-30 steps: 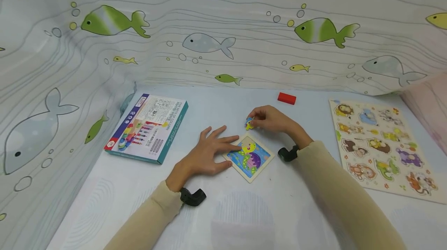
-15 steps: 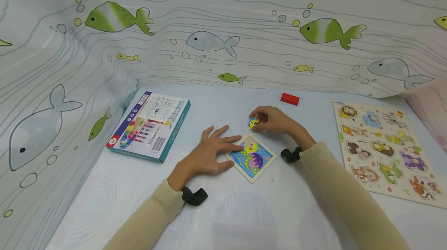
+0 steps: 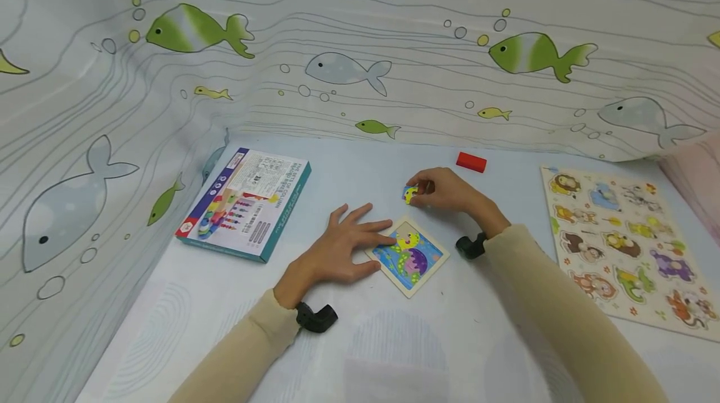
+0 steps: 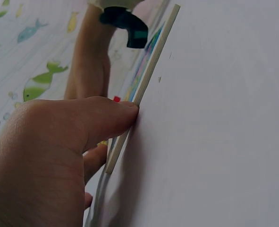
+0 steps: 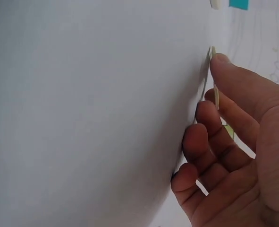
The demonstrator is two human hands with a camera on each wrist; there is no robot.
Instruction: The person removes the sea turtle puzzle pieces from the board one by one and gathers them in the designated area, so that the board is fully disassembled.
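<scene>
A small square jigsaw puzzle (image 3: 413,259) in a pale wooden frame, picturing a yellow and purple creature on blue, lies cornerwise on the table. My left hand (image 3: 343,250) spreads its fingers over the puzzle's left corner. In the left wrist view, its thumb (image 4: 113,116) touches the frame's edge. Just beyond the puzzle, my right hand (image 3: 447,190) pinches a small blue and yellow puzzle piece (image 3: 410,194) between thumb and fingers. The piece (image 5: 216,97) shows edge-on in the right wrist view, close over the table, with the other fingers curled beneath.
A flat toy box (image 3: 247,203) lies at the left. Behind my right hand is a red block (image 3: 471,162). A large wooden animal puzzle board (image 3: 630,253) lies at the right. Fish-printed cloth (image 3: 427,78) rises at the back and left.
The piece has turned a little in my right fingers and sits slightly farther from the puzzle. My left hand stays put on the puzzle. The head view has shifted slightly.
</scene>
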